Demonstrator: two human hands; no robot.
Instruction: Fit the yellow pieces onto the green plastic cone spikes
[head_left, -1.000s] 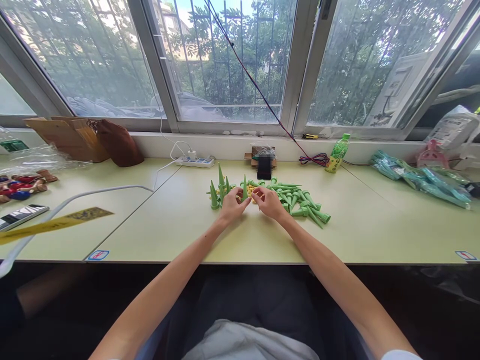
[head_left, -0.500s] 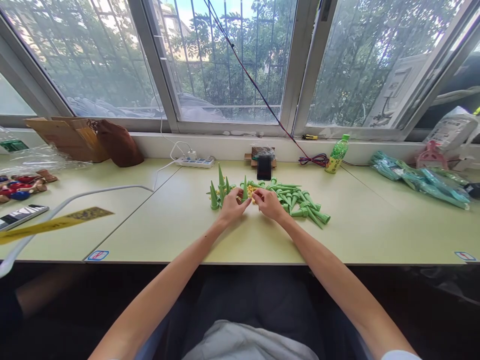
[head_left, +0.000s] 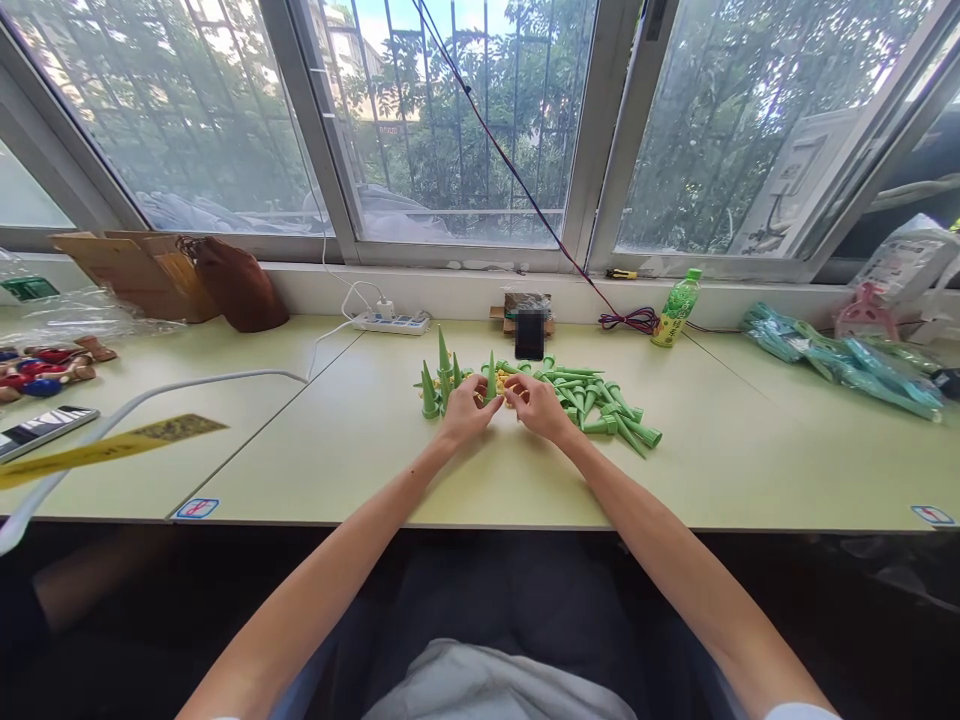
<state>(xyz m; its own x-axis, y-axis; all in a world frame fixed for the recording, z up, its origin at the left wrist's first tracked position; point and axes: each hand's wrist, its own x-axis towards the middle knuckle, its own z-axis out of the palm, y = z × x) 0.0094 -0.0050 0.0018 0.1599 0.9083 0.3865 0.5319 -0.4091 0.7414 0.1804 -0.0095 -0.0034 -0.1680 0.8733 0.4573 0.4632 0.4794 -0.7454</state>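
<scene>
My left hand (head_left: pixel 466 410) is closed around the lower end of a green cone-shaped spike (head_left: pixel 491 376), which points upright. Close by on the right, my right hand (head_left: pixel 537 405) has its thumb and fingers pinched together; what lies between them is too small to make out. Small yellow pieces (head_left: pixel 503 380) lie on the table just beyond my hands. Several green spikes stand upright to the left, among them one tall spike (head_left: pixel 428 392). A heap of loose green spikes (head_left: pixel 592 395) lies beside my right hand, pointing various ways.
Behind the heap stands a dark phone-like device (head_left: pixel 529 335) by a small cardboard box (head_left: pixel 498 316). A green drink bottle (head_left: pixel 677 308) is at the back right. Far left are a brown bag (head_left: pixel 238 285), a phone (head_left: pixel 46 430) and a white curved bar (head_left: pixel 195 380) with a yellow strip (head_left: pixel 135 445).
Both hands keep nearly the same place and grip, and the spikes lie as before. The whole view has shifted very slightly.
</scene>
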